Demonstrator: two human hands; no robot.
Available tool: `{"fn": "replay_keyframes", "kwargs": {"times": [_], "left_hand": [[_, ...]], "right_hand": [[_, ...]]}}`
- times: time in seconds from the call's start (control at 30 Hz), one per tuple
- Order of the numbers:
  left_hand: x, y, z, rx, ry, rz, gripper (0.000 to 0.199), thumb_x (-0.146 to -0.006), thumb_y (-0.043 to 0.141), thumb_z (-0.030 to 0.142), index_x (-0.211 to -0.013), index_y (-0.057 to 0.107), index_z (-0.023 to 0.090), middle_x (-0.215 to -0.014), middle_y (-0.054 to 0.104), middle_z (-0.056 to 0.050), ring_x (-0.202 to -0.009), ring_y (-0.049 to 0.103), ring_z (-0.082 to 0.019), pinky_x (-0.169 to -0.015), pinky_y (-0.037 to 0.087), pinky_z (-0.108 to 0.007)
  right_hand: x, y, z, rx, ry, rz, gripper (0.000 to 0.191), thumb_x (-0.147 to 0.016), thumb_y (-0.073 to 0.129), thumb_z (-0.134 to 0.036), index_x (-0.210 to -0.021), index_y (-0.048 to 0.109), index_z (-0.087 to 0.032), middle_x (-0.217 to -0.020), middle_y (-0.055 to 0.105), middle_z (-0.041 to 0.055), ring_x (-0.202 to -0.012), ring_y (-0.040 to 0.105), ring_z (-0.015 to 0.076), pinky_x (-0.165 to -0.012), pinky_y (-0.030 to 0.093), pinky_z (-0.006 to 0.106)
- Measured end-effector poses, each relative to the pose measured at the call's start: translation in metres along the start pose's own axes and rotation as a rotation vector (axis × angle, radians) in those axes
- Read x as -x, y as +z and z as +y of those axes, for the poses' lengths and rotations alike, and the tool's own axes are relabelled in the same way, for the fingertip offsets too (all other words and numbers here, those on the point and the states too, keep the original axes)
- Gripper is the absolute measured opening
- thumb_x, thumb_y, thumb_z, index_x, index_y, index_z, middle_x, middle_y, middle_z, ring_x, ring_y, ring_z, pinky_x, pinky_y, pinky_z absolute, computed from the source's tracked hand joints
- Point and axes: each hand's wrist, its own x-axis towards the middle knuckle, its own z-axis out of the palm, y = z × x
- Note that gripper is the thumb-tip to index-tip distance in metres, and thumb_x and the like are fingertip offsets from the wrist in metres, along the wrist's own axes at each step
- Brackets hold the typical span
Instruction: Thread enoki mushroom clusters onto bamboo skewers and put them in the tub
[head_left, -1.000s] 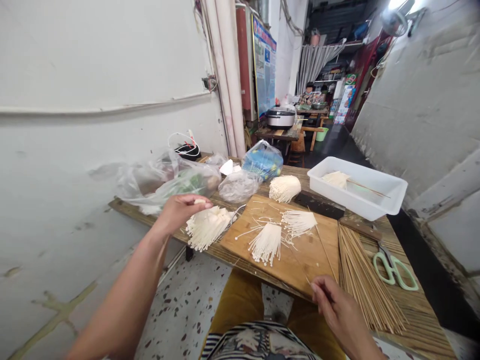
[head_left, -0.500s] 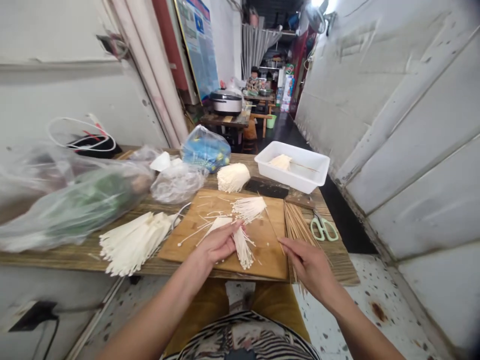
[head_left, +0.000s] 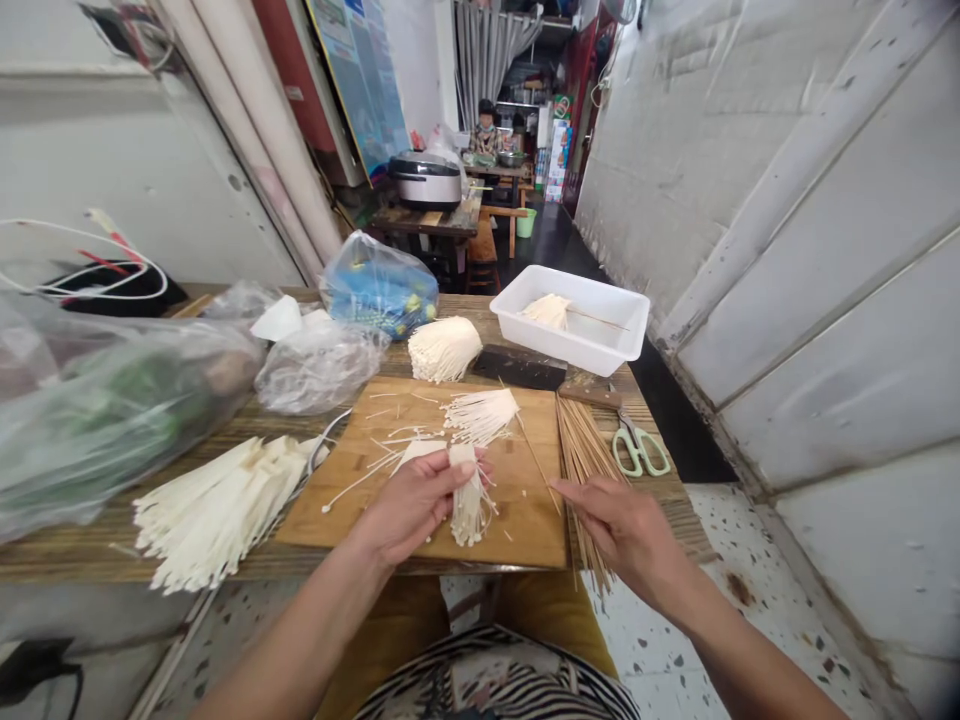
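Note:
Pinched between the thumb and fingers of my left hand (head_left: pixel 409 500) is a small bunch of enoki mushrooms (head_left: pixel 470 508), caps hanging toward me over the wooden cutting board (head_left: pixel 525 525). My right hand (head_left: pixel 619 515) is closed with its fingertips at the near end of a thin skewer (head_left: pixel 534 445). That skewer slants across the board's right side, its far end at a fanned enoki bunch (head_left: pixel 481 414). Loose strands and another small bunch (head_left: pixel 421 450) lie left of the fan. More bamboo skewers (head_left: pixel 586 450) are piled beside the board, partly under my right hand.
Behind the board are a rolled enoki bundle (head_left: pixel 444 349), a cleaver (head_left: pixel 523 368) and a white tray (head_left: pixel 570 345) with skewered enoki. Scissors (head_left: pixel 640 450) lie right; a large enoki heap (head_left: pixel 221 505) and plastic bags (head_left: pixel 127 410) lie left. A person (head_left: pixel 486 135) sits far back.
The view has shifted, so the table appears lower and further left. My left hand has lifted its enoki bunch more upright, with the thumb now across it. My right hand stays at the skewer.

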Motion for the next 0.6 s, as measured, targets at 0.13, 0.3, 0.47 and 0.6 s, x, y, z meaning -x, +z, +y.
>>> {"fn": "replay_keyframes", "kwargs": {"times": [0.13, 0.3, 0.47, 0.6], "left_hand": [[0.005, 0.002, 0.002, -0.005, -0.018, -0.023, 0.029, -0.063, 0.081, 0.018, -0.089, 0.071, 0.011, -0.076, 0.074, -0.008, -0.070, 0.069, -0.015, -0.067, 0.056, -0.020], [0.009, 0.003, 0.005, 0.005, -0.048, -0.031, 0.025, -0.062, 0.082, 0.016, -0.085, 0.072, 0.011, -0.079, 0.075, -0.009, -0.071, 0.070, -0.016, -0.069, 0.057, -0.021], [0.013, 0.002, 0.008, -0.011, -0.071, -0.033, 0.022, -0.064, 0.080, 0.012, -0.084, 0.072, 0.010, -0.082, 0.075, -0.011, -0.073, 0.071, -0.017, -0.069, 0.058, -0.022], [0.015, 0.001, 0.009, -0.017, -0.094, -0.051, 0.019, -0.065, 0.078, 0.010, -0.083, 0.072, 0.011, -0.082, 0.076, -0.011, -0.072, 0.071, -0.017, -0.069, 0.058, -0.023]], "right_hand": [[0.000, -0.003, -0.006, 0.028, -0.005, 0.011, 0.035, -0.092, 0.041, -0.011, -0.117, 0.064, -0.020, -0.072, 0.058, 0.0029, -0.063, 0.055, 0.0130, -0.058, 0.041, 0.022], [0.001, -0.006, -0.009, 0.061, -0.020, 0.012, 0.034, -0.092, 0.041, -0.012, -0.116, 0.064, -0.021, -0.069, 0.056, 0.0011, -0.059, 0.051, 0.0114, -0.055, 0.037, 0.021], [0.003, -0.010, -0.012, 0.095, -0.036, 0.008, 0.034, -0.094, 0.041, -0.014, -0.117, 0.063, -0.022, -0.069, 0.055, 0.0002, -0.058, 0.049, 0.0104, -0.052, 0.034, 0.020], [0.006, -0.012, -0.014, 0.147, -0.065, 0.037, 0.033, -0.094, 0.041, -0.015, -0.117, 0.064, -0.022, -0.069, 0.055, 0.0002, -0.057, 0.049, 0.0105, -0.051, 0.034, 0.021]]}}
